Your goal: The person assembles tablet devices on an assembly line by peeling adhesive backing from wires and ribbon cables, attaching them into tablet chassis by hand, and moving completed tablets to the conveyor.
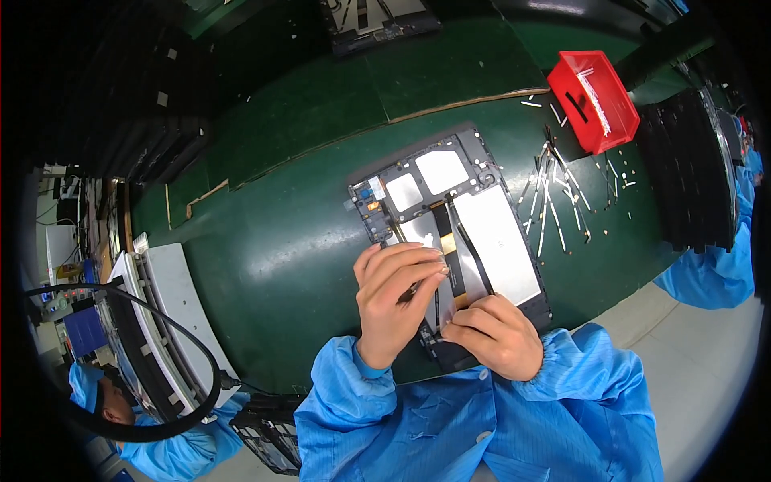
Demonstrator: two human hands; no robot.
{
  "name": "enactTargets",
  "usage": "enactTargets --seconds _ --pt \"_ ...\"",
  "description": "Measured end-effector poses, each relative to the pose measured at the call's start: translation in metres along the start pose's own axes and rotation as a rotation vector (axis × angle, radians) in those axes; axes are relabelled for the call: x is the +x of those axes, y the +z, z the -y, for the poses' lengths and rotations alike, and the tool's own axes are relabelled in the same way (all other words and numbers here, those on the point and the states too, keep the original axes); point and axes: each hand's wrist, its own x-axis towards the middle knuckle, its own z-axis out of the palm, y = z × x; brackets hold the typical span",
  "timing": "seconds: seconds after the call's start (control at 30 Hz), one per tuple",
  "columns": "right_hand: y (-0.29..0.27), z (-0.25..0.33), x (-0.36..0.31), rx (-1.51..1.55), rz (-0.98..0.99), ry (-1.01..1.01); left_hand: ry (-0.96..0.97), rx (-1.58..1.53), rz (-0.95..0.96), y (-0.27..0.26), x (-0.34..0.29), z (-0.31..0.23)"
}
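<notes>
An opened flat electronic device (507, 261) lies tilted on the green bench, its black frame holding silver-white panels. Black strips and a gold-coloured patch (447, 243) run down its middle. Over its left side is my left hand (393, 293), thumb and fingertips pinched together; whatever they hold is too small to make out. My right hand (502, 336) is at the device's near edge, its fingers closed and pressed together low on the middle section. What lies between those fingertips is hidden. A thin dark strip (438, 309) shows between the two hands.
Thin black-and-white strips (554, 197) lie scattered right of the device. Beyond them sits a red bin (618, 104) with white pieces, beside stacked black panels (691, 169). Light panels (185, 297) and a black hoop (213, 353) stand left. Another device (381, 24) lies far off. Co-workers in blue flank the bench.
</notes>
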Motion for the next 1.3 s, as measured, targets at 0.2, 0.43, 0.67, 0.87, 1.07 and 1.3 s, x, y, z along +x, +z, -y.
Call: enactTargets --seconds 0.2,0.43,0.67,0.87,1.07,1.3 --pt "-0.001 0.0 0.0 -0.008 -0.013 -0.002 0.008 0.003 -0.008 0.001 0.001 0.0" --pt "0.0 0.0 -0.001 -0.013 -0.013 0.002 0.013 0.012 -0.007 0.001 0.001 -0.001" --pt "-0.001 0.001 -0.001 -0.02 -0.016 -0.012 -0.067 -0.037 -0.073 -0.002 -0.002 -0.012" --pt "-0.004 0.002 0.004 -0.022 -0.031 0.015 0.095 0.187 0.028 -0.031 -0.029 -0.005" --pt "-0.001 0.001 -0.001 -0.027 -0.011 -0.012 0.064 0.36 0.245 -0.021 -0.035 0.001" --pt "0.0 0.001 0.0 -0.039 -0.005 -0.004 0.127 0.393 0.204 -0.018 -0.001 0.012"
